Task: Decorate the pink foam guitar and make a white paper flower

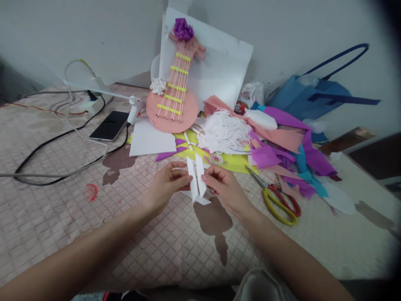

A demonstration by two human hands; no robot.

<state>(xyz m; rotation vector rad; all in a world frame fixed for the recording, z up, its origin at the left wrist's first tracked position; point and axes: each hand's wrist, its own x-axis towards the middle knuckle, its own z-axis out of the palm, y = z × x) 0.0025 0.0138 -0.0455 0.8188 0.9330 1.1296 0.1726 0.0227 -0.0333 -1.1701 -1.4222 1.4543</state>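
My left hand (166, 184) and my right hand (224, 188) meet over the quilted bedspread (62, 217), both pinched on a folded white paper piece (196, 177) with two upright strips. The left fingers grip its left strip, the right fingers its right strip. Behind it leans a pink craft guitar (175, 100) with yellow frets, white strings and a purple flower on top.
Yellow-and-red scissors (278, 200) lie right of my right hand. Coloured paper scraps (291, 146), white netting (225, 129), a white sheet (152, 140), a glue gun (135, 108), a phone (109, 125), cables (56, 142) and a blue bag (310, 98) surround them.
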